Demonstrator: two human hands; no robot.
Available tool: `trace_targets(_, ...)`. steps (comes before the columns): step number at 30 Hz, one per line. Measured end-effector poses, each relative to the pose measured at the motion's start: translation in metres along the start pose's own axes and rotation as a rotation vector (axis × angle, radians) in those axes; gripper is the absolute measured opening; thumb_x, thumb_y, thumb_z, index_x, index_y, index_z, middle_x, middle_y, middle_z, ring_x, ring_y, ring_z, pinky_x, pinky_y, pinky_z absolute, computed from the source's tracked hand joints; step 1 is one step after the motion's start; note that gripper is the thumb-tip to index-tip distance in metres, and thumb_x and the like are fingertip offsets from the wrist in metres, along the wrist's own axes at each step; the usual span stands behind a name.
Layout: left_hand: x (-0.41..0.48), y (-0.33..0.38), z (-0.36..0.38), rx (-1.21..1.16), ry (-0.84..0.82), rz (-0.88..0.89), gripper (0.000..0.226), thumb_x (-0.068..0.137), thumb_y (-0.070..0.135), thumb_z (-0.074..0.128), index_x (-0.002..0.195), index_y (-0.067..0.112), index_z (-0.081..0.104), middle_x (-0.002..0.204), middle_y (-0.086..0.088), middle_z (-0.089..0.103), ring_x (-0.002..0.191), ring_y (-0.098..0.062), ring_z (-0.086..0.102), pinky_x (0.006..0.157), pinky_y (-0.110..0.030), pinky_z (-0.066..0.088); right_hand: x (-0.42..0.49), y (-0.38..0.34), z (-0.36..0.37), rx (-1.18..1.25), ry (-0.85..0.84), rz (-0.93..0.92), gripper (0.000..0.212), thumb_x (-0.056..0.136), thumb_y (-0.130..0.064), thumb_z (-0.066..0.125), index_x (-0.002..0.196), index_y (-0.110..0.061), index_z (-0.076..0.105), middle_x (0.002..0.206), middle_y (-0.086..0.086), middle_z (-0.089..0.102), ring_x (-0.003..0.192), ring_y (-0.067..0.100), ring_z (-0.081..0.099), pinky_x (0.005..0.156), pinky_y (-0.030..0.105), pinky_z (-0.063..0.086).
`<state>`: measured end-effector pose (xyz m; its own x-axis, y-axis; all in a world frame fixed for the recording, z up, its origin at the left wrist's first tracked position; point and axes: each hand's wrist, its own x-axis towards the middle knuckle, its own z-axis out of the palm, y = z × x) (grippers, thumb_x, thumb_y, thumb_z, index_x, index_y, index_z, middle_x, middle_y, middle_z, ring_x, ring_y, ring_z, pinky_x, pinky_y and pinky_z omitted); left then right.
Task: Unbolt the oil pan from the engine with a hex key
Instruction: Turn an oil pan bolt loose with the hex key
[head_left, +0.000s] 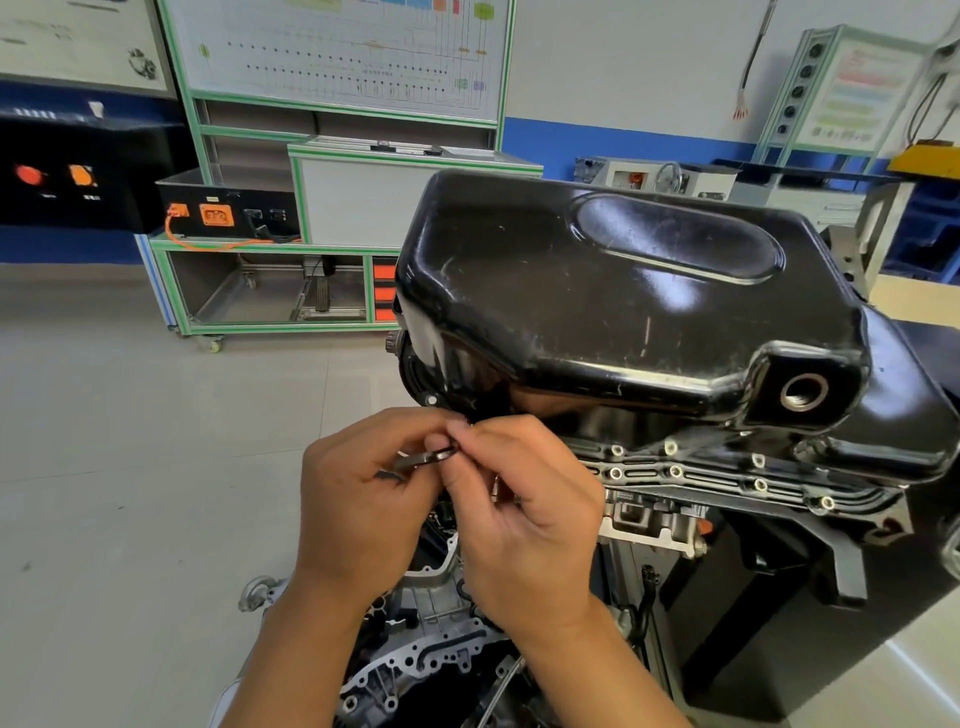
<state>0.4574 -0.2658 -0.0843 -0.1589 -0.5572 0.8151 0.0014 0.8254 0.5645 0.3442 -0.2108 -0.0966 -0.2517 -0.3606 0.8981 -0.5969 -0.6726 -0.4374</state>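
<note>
Two hands are being held close together in front of the engine (431, 654), low in the middle of the view. A small dark metal piece (431, 457) is being pinched between them. It is being gripped by the curled fingers (415, 431) and thumb of the left hand (358, 499), and its rounded end is being nipped by the thumb and forefinger of the right hand (524, 514) (whether it is the hex key cannot be told, since most of it is being hidden by the fingers). The remaining fingers of both hands are being kept loosely curled.

The oil pan (623, 291), black and glossy, is being carried on top of the upturned engine, just beyond the hands and to their right. A threaded drain hole (804, 392) is being shown at the pan's near right corner. A row of small pale-ringed fixing points (675, 471) is being shown along the flange beneath it; whether bolts are sitting in them cannot be told.

Behind, a green-framed trolley (270, 291) is being seen standing on the tiled floor (130, 467), well apart from the engine.
</note>
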Motion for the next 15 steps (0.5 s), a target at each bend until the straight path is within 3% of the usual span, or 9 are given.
trace_targets(2, -0.001, 0.0003, 0.0, -0.011, -0.019, -0.021, 0.021, 0.082, 0.016, 0.064, 0.098, 0.024, 0.075, 0.091, 0.013, 0.075, 0.083, -0.01, 0.073, 0.07, -0.023, 0.058, -0.0004, 0.0004, 0.0006, 0.004, -0.03, 0.0, 0.013, 0.085, 0.007, 0.073, 0.098, 0.007, 0.076, 0.092, 0.012, 0.072, 0.087, 0.015, 0.07, 0.076, 0.027, 0.058)
trace_targets(4, -0.0008, 0.0024, 0.0006, 0.004, -0.035, -0.023, 0.027, 0.083, 0.015, 0.064, 0.105, 0.027, 0.075, 0.095, 0.019, 0.075, 0.085, -0.005, 0.072, 0.07, -0.016, 0.056, 0.0002, 0.0015, 0.0008, -0.005, -0.041, -0.003, 0.015, 0.087, 0.007, 0.072, 0.101, 0.006, 0.075, 0.093, 0.01, 0.072, 0.088, 0.015, 0.07, 0.075, 0.028, 0.058)
trace_targets(6, 0.0001, 0.0027, 0.0009, 0.017, -0.066, -0.006, 0.032, 0.087, 0.003, 0.066, 0.109, 0.024, 0.074, 0.096, 0.022, 0.073, 0.084, -0.002, 0.071, 0.07, -0.011, 0.053, 0.0008, 0.0032, 0.0005, -0.011, -0.045, -0.011, 0.017, 0.088, 0.007, 0.071, 0.105, 0.005, 0.075, 0.094, 0.01, 0.072, 0.089, 0.015, 0.07, 0.075, 0.029, 0.058)
trace_targets(8, 0.0009, 0.0031, 0.0012, 0.02, -0.118, 0.031, 0.03, 0.088, -0.004, 0.062, 0.103, 0.019, 0.074, 0.089, 0.025, 0.069, 0.077, -0.003, 0.068, 0.065, -0.01, 0.048, 0.0008, 0.0041, -0.0001, -0.013, -0.051, -0.014, 0.018, 0.091, 0.006, 0.068, 0.108, 0.005, 0.074, 0.095, 0.01, 0.072, 0.09, 0.015, 0.07, 0.076, 0.03, 0.058)
trace_targets(12, 0.0037, 0.0065, 0.0019, 0.049, -0.087, 0.08, 0.039, 0.089, -0.002, 0.06, 0.086, 0.037, 0.067, 0.072, 0.03, 0.061, 0.063, 0.0, 0.059, 0.06, -0.007, 0.04, 0.0015, 0.0015, -0.001, -0.014, -0.069, -0.026, 0.019, 0.092, 0.004, 0.068, 0.11, 0.004, 0.074, 0.094, 0.008, 0.072, 0.089, 0.012, 0.068, 0.076, 0.026, 0.057)
trace_targets(15, -0.0001, 0.0041, 0.0036, 0.009, -0.034, 0.068, 0.025, 0.083, 0.006, 0.06, 0.092, 0.025, 0.075, 0.079, 0.022, 0.07, 0.07, -0.003, 0.067, 0.063, -0.008, 0.046, 0.0036, -0.0019, -0.0019, -0.019, -0.032, -0.013, 0.013, 0.088, -0.005, 0.076, 0.097, 0.005, 0.075, 0.082, 0.004, 0.067, 0.076, 0.005, 0.062, 0.067, 0.022, 0.053)
